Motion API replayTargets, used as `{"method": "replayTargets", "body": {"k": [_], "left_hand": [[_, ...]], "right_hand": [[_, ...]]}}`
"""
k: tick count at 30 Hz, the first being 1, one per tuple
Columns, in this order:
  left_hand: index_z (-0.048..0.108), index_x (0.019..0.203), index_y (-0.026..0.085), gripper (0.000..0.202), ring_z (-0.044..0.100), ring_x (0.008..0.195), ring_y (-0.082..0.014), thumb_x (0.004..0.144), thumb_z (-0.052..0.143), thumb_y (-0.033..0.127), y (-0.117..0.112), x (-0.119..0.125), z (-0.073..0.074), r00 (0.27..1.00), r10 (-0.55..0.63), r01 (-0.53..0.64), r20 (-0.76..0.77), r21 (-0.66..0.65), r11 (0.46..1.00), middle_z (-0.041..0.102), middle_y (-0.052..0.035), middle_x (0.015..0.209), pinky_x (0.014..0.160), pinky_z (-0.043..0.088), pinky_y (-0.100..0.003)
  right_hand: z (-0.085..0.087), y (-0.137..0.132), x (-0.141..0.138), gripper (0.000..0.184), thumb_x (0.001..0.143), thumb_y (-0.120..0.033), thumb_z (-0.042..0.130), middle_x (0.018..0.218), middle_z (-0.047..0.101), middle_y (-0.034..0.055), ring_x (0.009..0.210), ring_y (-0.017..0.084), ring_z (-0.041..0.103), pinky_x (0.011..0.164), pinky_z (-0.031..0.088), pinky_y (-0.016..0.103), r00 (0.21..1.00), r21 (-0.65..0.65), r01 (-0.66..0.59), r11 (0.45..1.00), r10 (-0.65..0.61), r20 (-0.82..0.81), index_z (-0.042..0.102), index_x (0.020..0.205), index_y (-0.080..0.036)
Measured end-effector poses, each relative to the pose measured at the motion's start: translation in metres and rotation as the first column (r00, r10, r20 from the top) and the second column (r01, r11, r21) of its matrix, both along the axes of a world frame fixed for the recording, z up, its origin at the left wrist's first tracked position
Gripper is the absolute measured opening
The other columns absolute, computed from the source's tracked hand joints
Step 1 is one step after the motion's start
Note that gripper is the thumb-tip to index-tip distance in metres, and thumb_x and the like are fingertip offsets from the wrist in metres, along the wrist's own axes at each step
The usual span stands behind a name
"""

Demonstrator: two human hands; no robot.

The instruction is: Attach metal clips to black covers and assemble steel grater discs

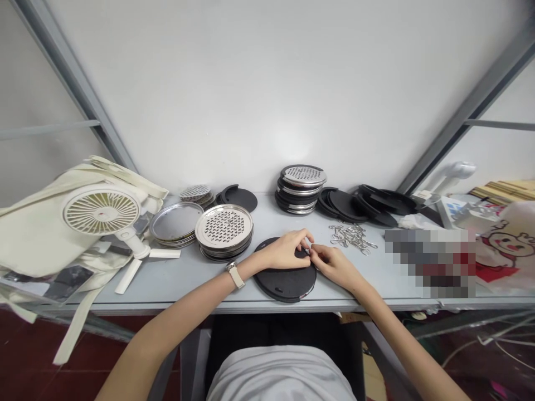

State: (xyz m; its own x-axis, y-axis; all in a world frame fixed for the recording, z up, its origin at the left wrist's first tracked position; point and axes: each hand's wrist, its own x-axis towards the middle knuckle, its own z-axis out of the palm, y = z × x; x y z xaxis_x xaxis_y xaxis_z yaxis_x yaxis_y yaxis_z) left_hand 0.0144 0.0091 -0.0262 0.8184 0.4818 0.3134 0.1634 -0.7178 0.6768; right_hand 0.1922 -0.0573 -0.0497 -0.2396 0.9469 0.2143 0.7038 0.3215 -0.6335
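A round black plastic disc [284, 281] lies flat near the table's front edge. My left hand [286, 250], with a watch on its wrist, rests over the disc, thumb and fingers curled in at its right side. From the right, my right hand [334, 266] meets it there, thumb and fingertips pinched together. A tiny shiny bit shows between the fingertips, too small to name. Behind my right hand is a loose pile of wire metal clips [353, 236]. To the left stands a stack of round metal grater plates [225, 227].
Plain metal discs [175, 223] and a white fan [102, 211] sit at left, by a cream bag [42, 234]. Along the wall are a stack of black-rimmed graters [301, 186] and black discs [346, 205], [238, 199]. A printed bag [507, 245] lies at right.
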Motion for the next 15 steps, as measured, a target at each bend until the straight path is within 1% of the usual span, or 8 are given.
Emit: {"method": "replayTargets", "body": {"k": [4, 9, 15], "left_hand": [[0.048, 0.106, 0.019, 0.037, 0.056, 0.089, -0.0171, 0.072, 0.062, 0.017, -0.0007, 0.0002, 0.0009, 1.000, -0.001, 0.001, -0.010, 0.038, 0.999, 0.058, -0.0025, 0.091, 0.082, 0.045, -0.030], [0.046, 0.111, 0.018, 0.043, 0.056, 0.082, -0.0147, 0.071, 0.060, 0.016, 0.0000, 0.0010, -0.0002, 1.000, -0.017, 0.017, -0.003, 0.011, 1.000, 0.057, -0.0016, 0.089, 0.077, 0.047, -0.027], [0.047, 0.110, 0.018, 0.042, 0.056, 0.079, -0.0140, 0.071, 0.060, 0.016, 0.0012, 0.0009, -0.0015, 0.999, -0.032, 0.033, 0.035, -0.012, 0.999, 0.057, -0.0005, 0.086, 0.074, 0.047, -0.026]], "right_hand": [[-0.0008, 0.0002, 0.0006, 0.029, 0.090, -0.030, 0.038, 0.057, 0.045, -0.0027, 0.053, 0.012, 0.040, 0.052, 0.031, 0.024, 1.000, 0.003, 0.001, 1.000, -0.001, 0.013, 0.046, 0.065, -0.019], [-0.0007, -0.0002, 0.0004, 0.026, 0.089, -0.028, 0.039, 0.057, 0.047, -0.0025, 0.053, 0.012, 0.041, 0.052, 0.031, 0.025, 1.000, 0.025, 0.000, 1.000, -0.001, 0.015, 0.047, 0.065, -0.019], [-0.0001, -0.0006, 0.0010, 0.027, 0.089, -0.029, 0.039, 0.057, 0.044, -0.0031, 0.053, 0.012, 0.040, 0.052, 0.030, 0.024, 0.999, 0.012, 0.003, 1.000, -0.003, 0.034, 0.045, 0.065, -0.019]]}}
